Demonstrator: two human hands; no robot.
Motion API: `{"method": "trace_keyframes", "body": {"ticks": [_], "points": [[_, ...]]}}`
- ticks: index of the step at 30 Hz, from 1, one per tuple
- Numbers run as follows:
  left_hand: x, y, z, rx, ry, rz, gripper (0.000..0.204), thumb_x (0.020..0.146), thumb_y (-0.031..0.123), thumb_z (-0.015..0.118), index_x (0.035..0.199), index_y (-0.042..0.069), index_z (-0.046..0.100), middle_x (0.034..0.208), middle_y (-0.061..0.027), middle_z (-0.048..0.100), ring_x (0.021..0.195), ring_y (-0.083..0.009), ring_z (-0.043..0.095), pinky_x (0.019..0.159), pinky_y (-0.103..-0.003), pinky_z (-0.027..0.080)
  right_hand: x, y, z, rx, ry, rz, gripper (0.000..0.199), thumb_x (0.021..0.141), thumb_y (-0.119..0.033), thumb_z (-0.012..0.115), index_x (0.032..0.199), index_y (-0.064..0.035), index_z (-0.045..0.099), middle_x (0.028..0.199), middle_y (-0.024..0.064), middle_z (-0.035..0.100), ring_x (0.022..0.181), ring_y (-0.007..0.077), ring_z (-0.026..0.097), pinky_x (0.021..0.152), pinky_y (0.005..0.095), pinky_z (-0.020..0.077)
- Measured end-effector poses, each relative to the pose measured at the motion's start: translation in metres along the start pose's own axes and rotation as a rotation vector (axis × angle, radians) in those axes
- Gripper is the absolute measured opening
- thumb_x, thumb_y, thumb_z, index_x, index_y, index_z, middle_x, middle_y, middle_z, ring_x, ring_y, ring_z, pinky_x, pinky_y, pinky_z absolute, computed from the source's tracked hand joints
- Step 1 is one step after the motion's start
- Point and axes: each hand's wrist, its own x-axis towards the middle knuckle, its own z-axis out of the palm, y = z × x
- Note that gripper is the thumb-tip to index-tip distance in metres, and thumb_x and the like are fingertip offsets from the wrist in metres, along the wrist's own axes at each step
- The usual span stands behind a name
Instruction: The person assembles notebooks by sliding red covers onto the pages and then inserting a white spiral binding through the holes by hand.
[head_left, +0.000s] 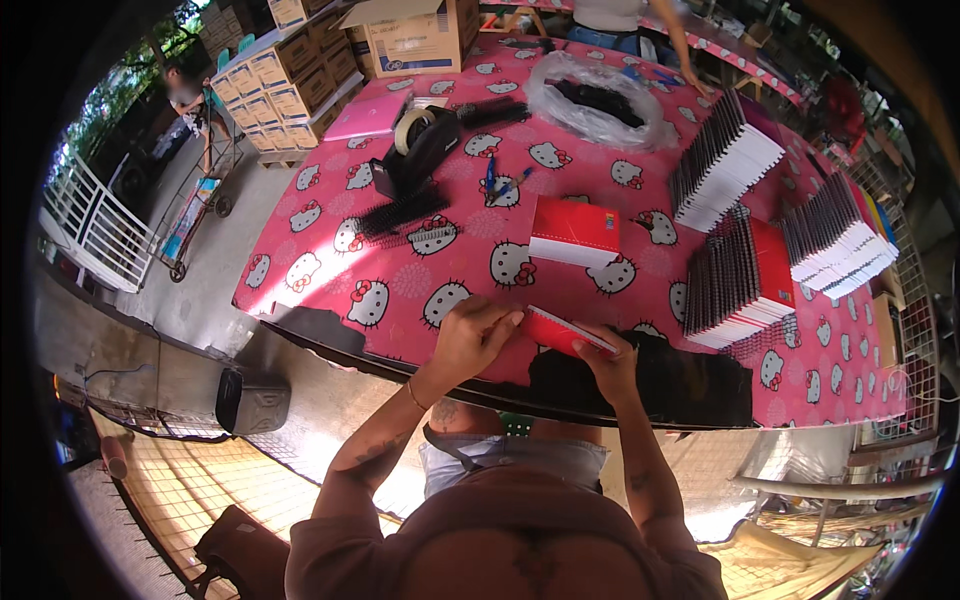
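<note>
A small red notebook point(560, 331) is tilted above the table's near edge, its row of binding holes along one long side. My right hand point(612, 365) grips its right end, thumb on top. Against its left end, my left hand point(475, 335) is closed in a pinch; whatever lies between those fingertips is too small to make out. Just beyond lies a stack of red-covered paper blocks point(575, 225). Loose black binding coils point(405, 212) are to the left, near a black tape dispenser point(415, 155). Blue pens point(505, 185) lie mid-table.
Stacks of coil-bound notebooks point(740, 280) stand at the right. A clear plastic bag point(600, 100) with black contents sits at the back, near another person's hand point(697, 82). A pink pad point(368, 115) lies far left. Cartons point(290, 85) are piled beyond the table.
</note>
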Motion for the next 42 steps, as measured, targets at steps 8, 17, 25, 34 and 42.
{"method": "trace_keyframes", "body": {"ticks": [8, 17, 25, 34, 42], "points": [[0.014, -0.012, -0.009, -0.053, -0.156, -0.06, 0.019, 0.093, 0.019, 0.068, 0.082, 0.004, 0.072, 0.062, -0.0113, 0.057, 0.054, -0.0271, 0.056, 0.051, -0.037, 0.042, 0.002, -0.004, 0.0, -0.014, 0.001, -0.011, 0.028, 0.094, -0.013, 0.071, 0.118, -0.0002, 0.068, 0.103, 0.0053, 0.071, 0.095, 0.0093, 0.063, 0.085, 0.0247, 0.0494], [0.011, -0.022, -0.01, 0.048, -0.148, -0.042, 0.022, 0.095, 0.025, 0.066, 0.085, 0.005, 0.068, 0.064, -0.0103, 0.062, 0.06, -0.0289, 0.065, 0.056, -0.038, 0.049, 0.0, 0.001, 0.001, -0.087, -0.018, -0.01, 0.028, 0.091, -0.014, 0.073, 0.116, -0.0019, 0.07, 0.103, 0.0052, 0.071, 0.094, 0.0112, 0.064, 0.085, 0.0259, 0.0496], [0.016, -0.016, -0.017, -0.145, -0.187, 0.129, 0.023, 0.092, 0.026, 0.069, 0.104, 0.007, 0.064, 0.093, -0.0112, 0.065, 0.079, -0.0289, 0.069, 0.065, -0.041, 0.053, -0.003, -0.006, 0.0, -0.073, -0.007, -0.008, 0.029, 0.089, -0.012, 0.074, 0.114, 0.0018, 0.07, 0.102, 0.0072, 0.071, 0.095, 0.0122, 0.064, 0.089, 0.0279, 0.0489], [0.016, 0.014, -0.003, 0.404, -0.215, 0.34, 0.058, 0.095, 0.046, 0.058, 0.136, 0.005, 0.051, 0.135, -0.0159, 0.051, 0.125, -0.0342, 0.051, 0.098, -0.053, 0.042, -0.014, -0.021, 0.005, 0.014, 0.077, 0.019, 0.029, 0.089, -0.011, 0.073, 0.115, 0.0014, 0.069, 0.101, 0.0047, 0.07, 0.091, 0.01, 0.062, 0.084, 0.0261, 0.0496], [0.019, 0.038, 0.01, 0.691, -0.114, 0.241, 0.081, 0.091, 0.059, 0.054, 0.147, 0.002, 0.041, 0.154, -0.0195, 0.038, 0.145, -0.0358, 0.034, 0.111, -0.065, 0.024, -0.019, -0.036, 0.016, 0.065, 0.087, 0.116, 0.033, 0.09, -0.01, 0.072, 0.12, 0.0017, 0.067, 0.1, 0.0017, 0.068, 0.086, 0.0057, 0.058, 0.078, 0.0241, 0.0494]]}}
